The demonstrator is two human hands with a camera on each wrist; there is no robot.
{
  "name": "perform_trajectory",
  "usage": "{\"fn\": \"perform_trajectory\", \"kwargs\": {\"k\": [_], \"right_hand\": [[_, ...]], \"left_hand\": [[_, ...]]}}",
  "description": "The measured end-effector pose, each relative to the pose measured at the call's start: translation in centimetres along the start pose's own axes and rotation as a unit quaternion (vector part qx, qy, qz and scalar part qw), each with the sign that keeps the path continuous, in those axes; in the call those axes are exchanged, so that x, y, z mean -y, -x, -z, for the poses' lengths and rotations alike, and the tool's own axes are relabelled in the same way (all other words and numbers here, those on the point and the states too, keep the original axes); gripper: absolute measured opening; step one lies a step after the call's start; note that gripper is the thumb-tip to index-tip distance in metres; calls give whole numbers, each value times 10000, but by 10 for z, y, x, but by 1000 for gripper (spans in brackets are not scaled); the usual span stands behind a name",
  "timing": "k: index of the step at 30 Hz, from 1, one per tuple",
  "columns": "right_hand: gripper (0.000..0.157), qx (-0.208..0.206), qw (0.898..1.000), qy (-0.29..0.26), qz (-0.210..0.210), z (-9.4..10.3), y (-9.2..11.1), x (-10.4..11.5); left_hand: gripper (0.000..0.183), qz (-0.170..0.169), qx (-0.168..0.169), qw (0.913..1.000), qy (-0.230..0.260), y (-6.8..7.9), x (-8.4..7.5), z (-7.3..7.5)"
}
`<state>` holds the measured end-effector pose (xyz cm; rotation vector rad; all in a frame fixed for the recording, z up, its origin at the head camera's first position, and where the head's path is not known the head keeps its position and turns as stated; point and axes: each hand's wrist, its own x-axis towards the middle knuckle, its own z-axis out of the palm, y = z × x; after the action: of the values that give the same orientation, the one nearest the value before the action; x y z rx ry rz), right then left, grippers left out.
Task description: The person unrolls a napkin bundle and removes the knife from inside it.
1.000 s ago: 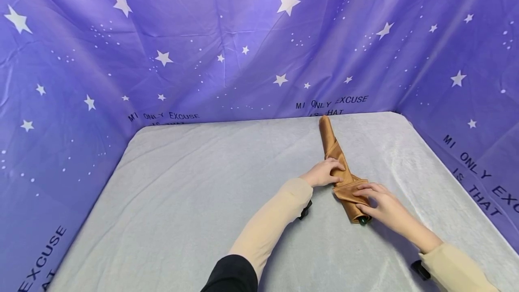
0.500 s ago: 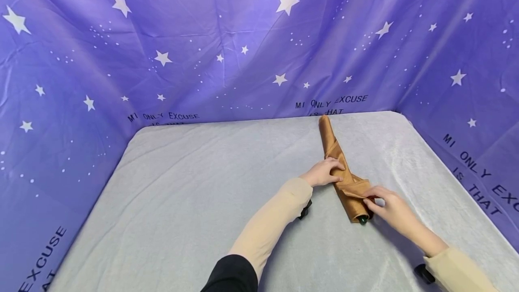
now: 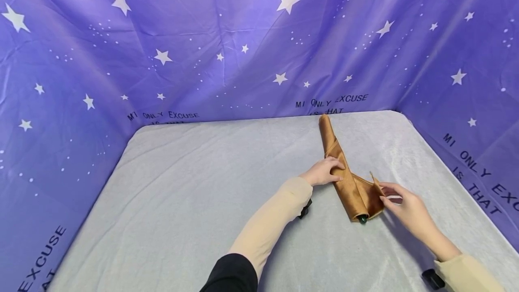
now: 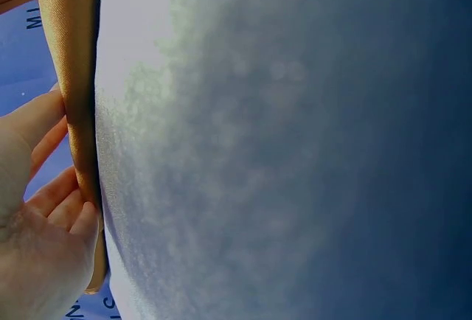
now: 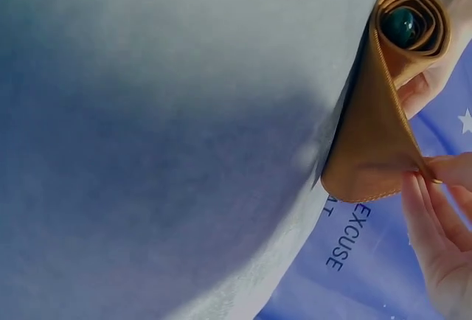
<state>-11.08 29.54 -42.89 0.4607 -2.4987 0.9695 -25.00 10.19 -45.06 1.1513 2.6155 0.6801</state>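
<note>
Three sides of the view are lined by a purple, star-printed backdrop (image 3: 227,12), below which a table (image 3: 202,193) is covered in pale grey. On the table's right half, a brown cloth (image 3: 348,193) is laid, rolled lengthwise, its far end at the back edge and a flap (image 3: 371,197) raised at its near right. Its middle is pressed by the left hand (image 3: 325,171), whose slightly bent fingers are spread over it. The flap's edge is pinched by the right hand's (image 3: 407,208) thumb and fingers. At the near end, a small green object (image 5: 399,26) is encircled by the coils.
</note>
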Motion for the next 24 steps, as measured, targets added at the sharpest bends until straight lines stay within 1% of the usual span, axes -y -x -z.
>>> {"fn": "perform_trajectory", "kwargs": {"k": [3, 12, 15, 19, 24], "right_hand": [[40, -102, 9998, -49, -137, 2, 1, -1], [44, -341, 9976, 6, -607, 11, 2, -8], [46, -391, 9965, 102, -733, 16, 3, -12], [48, -336, 9956, 259, -840, 22, 4, -17], [52, -164, 9940, 352, -1019, 26, 6, -23]], "left_hand": [[36, -35, 0, 10000, -5, 0, 0, 1], [36, 9, -23, 10000, 13, 1, 1, 1], [35, -25, -25, 10000, -14, 1, 1, 0], [35, -30, -17, 10000, -26, 1, 0, 0], [35, -11, -17, 10000, -59, 1, 0, 0]]}}
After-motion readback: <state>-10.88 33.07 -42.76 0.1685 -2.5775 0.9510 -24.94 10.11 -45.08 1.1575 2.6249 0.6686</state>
